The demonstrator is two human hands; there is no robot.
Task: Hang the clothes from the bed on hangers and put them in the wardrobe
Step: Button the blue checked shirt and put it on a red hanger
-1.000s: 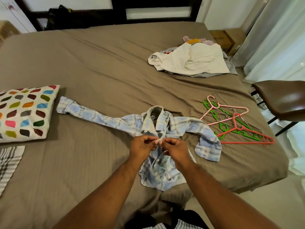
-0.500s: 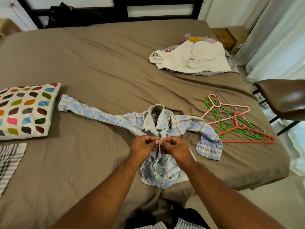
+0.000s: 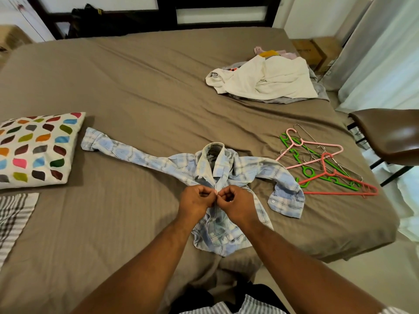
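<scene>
Currently, the blue checked shirt [image 3: 247, 166] is lying flat, collar away from the person, near the front edge of the bed [image 3: 136, 87]. One sleeve is stretching out toward the patterned pillow [image 3: 34, 148]; the other is lying folded beside the hangers [image 3: 324, 165]. The left hand [image 3: 196, 201] and the right hand [image 3: 235, 203] are meeting knuckle to knuckle just below the collar. Each hand is pinching the front edge of the shirt between its thumb and curled fingers. The hangers are lying in a loose heap of pink, green, red and wire pieces on the sheet, just right of the shirt. A pile of clothes [image 3: 265, 82], a white garment on top, is sitting at the far right of the bed. A brown chair [image 3: 390, 137] is standing beside the bed.
</scene>
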